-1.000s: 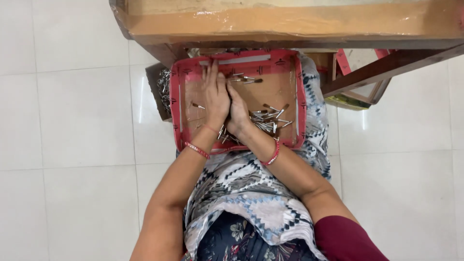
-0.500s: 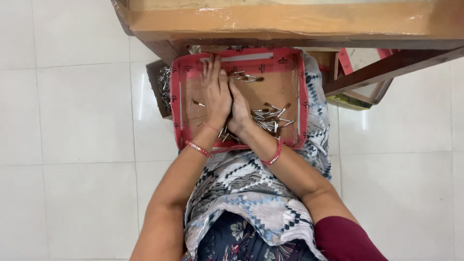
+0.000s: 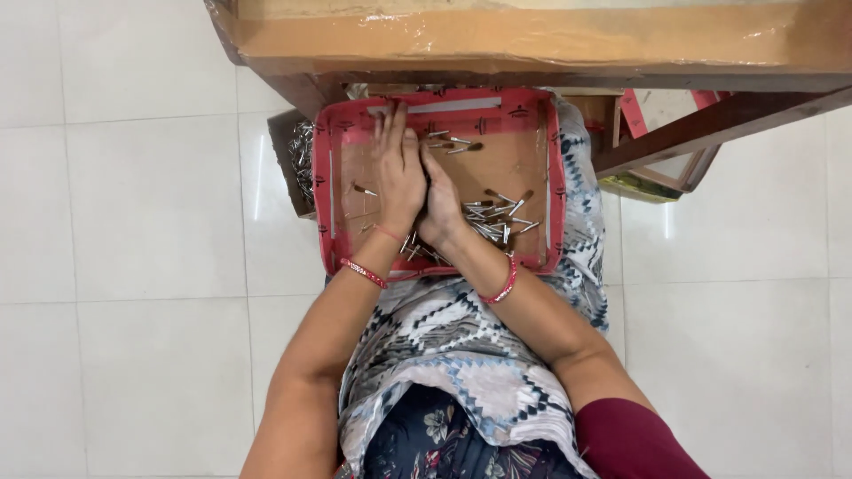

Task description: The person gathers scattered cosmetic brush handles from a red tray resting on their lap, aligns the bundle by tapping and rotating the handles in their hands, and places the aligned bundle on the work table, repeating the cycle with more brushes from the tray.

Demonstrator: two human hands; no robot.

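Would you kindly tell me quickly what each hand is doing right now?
Left hand: open, fingers straight, pressed against the right hand over the red tray.
Right hand: cannot be told; mostly hidden.

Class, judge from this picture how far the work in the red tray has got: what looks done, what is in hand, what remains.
Done: a heap of small metal pieces lies gathered at the right of the red tray. In hand: the left hand and right hand press together over the tray floor; what they hold is hidden. Left: loose pieces lie scattered near the far rim.

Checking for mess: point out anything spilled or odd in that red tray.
Nothing spilled. Small metal pieces lie scattered loose inside the red tray, with a few strays apart. Left hand and right hand press together there.
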